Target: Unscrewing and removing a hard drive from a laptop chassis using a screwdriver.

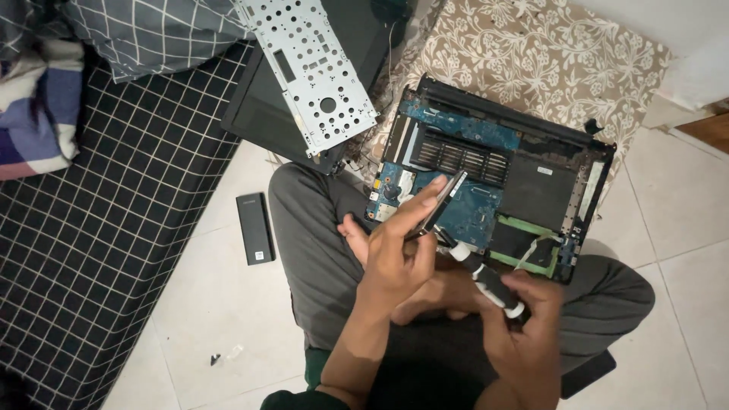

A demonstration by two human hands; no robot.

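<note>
Thin silver flat drive out of the opened black laptop

My left hand (395, 250) pinches the thin silver flat drive (439, 203) above the opened black laptop (493, 182) on my lap; right hand (528, 334) grips a black-and-white screwdriver (486, 281). Small white label (544, 171) sits near the laptop's hinge.

There is a single view, from a camera worn on the person's head, looking steeply down over the lap onto the tiled floor (220, 304). It sits close: forearms enter from the bottom edge and fill the lower middle of the frame. The opened laptop base (493, 182) lies just past the knees, a little right of centre, and serves as the landmark. Left of it the view takes in a checked mattress (106, 228); beyond it, at the top edge, a patterned cushion (547, 68). No second view shares the scene.
</note>
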